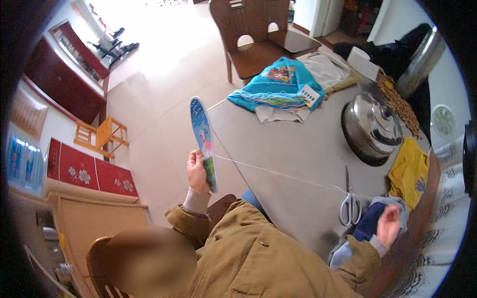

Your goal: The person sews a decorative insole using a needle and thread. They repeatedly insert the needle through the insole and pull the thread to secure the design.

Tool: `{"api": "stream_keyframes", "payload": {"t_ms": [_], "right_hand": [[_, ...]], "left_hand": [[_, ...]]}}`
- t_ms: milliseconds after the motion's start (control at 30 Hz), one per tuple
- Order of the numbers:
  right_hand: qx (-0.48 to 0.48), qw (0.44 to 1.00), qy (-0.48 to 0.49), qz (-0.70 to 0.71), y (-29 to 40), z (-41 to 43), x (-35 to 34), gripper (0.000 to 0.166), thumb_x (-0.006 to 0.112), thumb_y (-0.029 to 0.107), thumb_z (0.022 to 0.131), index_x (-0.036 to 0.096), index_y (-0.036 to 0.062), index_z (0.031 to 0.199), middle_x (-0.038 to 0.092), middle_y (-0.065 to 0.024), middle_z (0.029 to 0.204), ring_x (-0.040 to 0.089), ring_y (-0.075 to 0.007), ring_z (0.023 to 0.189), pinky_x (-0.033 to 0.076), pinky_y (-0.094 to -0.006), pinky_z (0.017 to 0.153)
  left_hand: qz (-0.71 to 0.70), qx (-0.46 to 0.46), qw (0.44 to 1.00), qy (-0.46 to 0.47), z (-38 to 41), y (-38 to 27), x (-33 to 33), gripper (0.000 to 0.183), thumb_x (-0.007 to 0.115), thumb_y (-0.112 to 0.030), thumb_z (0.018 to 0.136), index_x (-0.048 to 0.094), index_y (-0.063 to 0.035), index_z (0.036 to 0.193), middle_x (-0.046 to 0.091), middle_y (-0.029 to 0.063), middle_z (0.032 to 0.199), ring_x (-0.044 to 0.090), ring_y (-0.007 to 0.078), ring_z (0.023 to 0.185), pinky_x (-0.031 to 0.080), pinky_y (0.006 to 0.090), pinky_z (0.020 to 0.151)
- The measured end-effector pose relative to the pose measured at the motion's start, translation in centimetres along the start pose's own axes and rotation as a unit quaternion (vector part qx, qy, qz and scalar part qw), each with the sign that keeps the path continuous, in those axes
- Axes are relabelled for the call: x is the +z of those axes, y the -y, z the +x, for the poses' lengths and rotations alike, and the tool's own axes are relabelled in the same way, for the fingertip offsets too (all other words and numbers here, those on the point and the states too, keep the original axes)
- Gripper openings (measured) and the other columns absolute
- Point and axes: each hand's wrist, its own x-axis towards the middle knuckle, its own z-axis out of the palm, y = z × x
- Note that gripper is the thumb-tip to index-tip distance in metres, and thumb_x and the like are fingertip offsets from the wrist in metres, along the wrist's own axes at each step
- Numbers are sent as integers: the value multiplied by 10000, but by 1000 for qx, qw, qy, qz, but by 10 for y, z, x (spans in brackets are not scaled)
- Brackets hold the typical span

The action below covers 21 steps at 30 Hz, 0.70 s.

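Observation:
Upright in my left hand (197, 173) is a shoe insole (199, 117) with a blue, pink and green pattern. White thread (275, 172) leaves the insole beside my fingers and stretches nearly straight across the table corner. It points towards the closed fingers of my right hand (388, 228), which is slightly blurred; the last stretch is hard to see, and no needle can be made out. Below my right hand lies grey and navy cloth (369, 222). Scissors with white handles (349, 209) rest just left of that cloth, blades pointing away from me.
On the grey tabletop (283, 149) stands a lidded metal pot (372, 126). Farther back, a blue garment (275, 80) carries coloured thread skeins (275, 100). Yellow cloth (410, 171) lies at the right. A brown wooden chair (253, 44) stands beyond the table.

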Motion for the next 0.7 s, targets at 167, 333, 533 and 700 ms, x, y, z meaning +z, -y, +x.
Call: {"api": "stream_keyframes", "payload": {"t_ms": [167, 333, 533, 700], "right_hand": [[-197, 966, -21, -163, 105, -7, -43, 172, 340, 37, 889, 448, -97, 874, 388, -63, 629, 522, -222, 756, 408, -345, 912], [-294, 889, -36, -349, 54, 2, -13, 197, 380, 104, 898, 452, -80, 894, 403, -44, 636, 505, -189, 748, 401, -353, 915], [-190, 742, -38, -642, -136, 1, 69, 231, 516, 169, 848, 530, 27, 1028, 518, -9, 719, 482, -71, 646, 409, -205, 584], [-53, 601, 185, -776, -243, -15, 104, 117, 576, 21, 768, 605, 42, 879, 568, -24, 710, 525, -113, 610, 427, -221, 525]], "left_hand": [[39, 43, 991, -118, 14, -15, -33, 191, 415, -228, 910, 481, -54, 865, 467, -26, 675, 414, 47, 571, 371, 205, 508], [-224, -94, 969, 46, 9, -5, -34, 165, 414, -188, 896, 460, -37, 942, 453, 6, 710, 427, 98, 569, 388, 214, 515], [-525, -360, 730, 250, -36, 20, 34, 433, 615, -140, 744, 391, -37, 1100, 422, 37, 785, 428, 135, 628, 409, 229, 551], [-530, -413, 679, 295, -67, 12, 70, 313, 469, -243, 870, 381, -29, 1081, 400, 49, 751, 399, 136, 590, 401, 227, 514]]}}
